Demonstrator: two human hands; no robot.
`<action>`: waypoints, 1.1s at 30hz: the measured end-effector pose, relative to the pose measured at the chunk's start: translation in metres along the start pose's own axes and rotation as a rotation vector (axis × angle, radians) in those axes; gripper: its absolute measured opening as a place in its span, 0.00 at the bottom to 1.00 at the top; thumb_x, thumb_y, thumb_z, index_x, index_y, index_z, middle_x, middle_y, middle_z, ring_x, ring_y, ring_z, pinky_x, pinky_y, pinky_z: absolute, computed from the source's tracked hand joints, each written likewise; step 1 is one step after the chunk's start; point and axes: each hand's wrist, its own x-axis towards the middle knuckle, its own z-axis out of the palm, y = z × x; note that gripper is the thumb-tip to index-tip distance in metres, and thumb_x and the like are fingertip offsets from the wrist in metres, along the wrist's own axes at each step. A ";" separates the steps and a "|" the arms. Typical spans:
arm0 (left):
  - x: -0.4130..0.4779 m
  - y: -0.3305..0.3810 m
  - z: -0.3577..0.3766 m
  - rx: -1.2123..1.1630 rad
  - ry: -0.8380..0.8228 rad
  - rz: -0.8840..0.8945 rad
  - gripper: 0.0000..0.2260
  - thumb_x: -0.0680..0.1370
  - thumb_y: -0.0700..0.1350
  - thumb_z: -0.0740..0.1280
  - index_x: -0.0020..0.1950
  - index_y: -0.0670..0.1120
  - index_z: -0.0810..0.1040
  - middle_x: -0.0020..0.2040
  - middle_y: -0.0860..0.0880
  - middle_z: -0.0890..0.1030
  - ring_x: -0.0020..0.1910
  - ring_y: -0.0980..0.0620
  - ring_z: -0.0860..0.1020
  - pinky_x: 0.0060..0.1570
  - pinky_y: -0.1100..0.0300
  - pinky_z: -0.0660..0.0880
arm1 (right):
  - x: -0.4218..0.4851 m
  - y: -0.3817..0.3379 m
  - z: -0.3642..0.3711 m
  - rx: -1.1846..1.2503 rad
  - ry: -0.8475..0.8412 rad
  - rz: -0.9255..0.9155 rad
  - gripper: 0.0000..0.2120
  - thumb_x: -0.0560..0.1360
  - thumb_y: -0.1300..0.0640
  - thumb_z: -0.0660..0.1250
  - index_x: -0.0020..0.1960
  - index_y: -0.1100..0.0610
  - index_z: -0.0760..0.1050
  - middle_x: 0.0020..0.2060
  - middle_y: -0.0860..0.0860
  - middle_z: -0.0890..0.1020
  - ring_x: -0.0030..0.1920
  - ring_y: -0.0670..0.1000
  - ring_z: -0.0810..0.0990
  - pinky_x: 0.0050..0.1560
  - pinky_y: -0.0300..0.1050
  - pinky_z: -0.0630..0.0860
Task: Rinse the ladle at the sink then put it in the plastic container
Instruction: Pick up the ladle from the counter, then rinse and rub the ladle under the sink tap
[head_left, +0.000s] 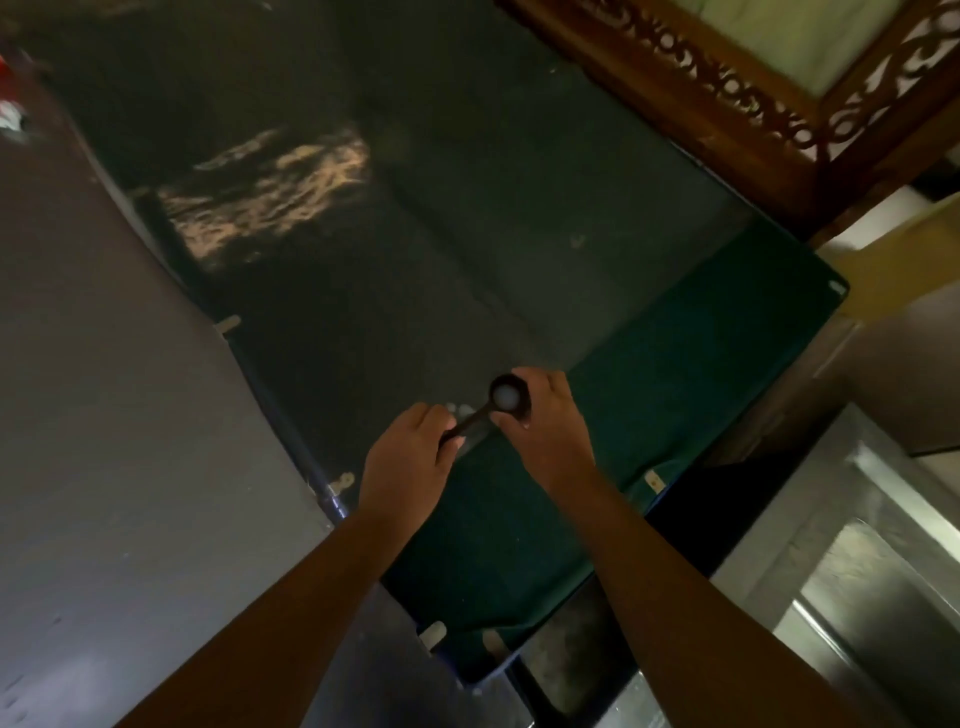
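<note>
A small dark ladle (505, 396) is held between both hands over a dim floor and a dark green mat (675, 364). My left hand (410, 457) is closed on its thin handle. My right hand (540, 421) cups the round bowl, which faces up and shows a pale inside. A steel sink (852, 582) shows at the lower right edge, well to the right of the hands. I see no plastic container in this view.
A carved wooden piece of furniture (753, 104) stands at the upper right. A grey wall or door panel (104, 415) runs down the left. A patch of light (270, 187) lies on the dark floor. The picture is dim and tilted.
</note>
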 end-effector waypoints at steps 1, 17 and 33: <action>0.000 0.002 -0.003 -0.007 0.002 0.003 0.05 0.78 0.47 0.67 0.50 0.47 0.75 0.47 0.49 0.76 0.39 0.53 0.74 0.34 0.60 0.72 | -0.002 -0.003 -0.005 0.008 0.010 0.001 0.25 0.70 0.50 0.75 0.62 0.49 0.69 0.61 0.52 0.72 0.52 0.58 0.79 0.47 0.54 0.79; -0.032 0.088 -0.091 -0.065 0.067 0.260 0.04 0.78 0.48 0.66 0.46 0.49 0.76 0.40 0.50 0.75 0.35 0.49 0.74 0.31 0.54 0.70 | -0.078 -0.044 -0.124 0.059 0.171 -0.014 0.21 0.68 0.47 0.77 0.55 0.47 0.70 0.40 0.44 0.79 0.40 0.49 0.80 0.36 0.42 0.74; -0.190 0.257 -0.124 -0.128 0.053 0.616 0.05 0.72 0.44 0.73 0.39 0.49 0.78 0.34 0.54 0.78 0.33 0.55 0.75 0.33 0.54 0.74 | -0.310 -0.011 -0.267 0.181 0.339 -0.037 0.22 0.67 0.47 0.77 0.58 0.45 0.74 0.43 0.45 0.82 0.39 0.40 0.78 0.42 0.26 0.72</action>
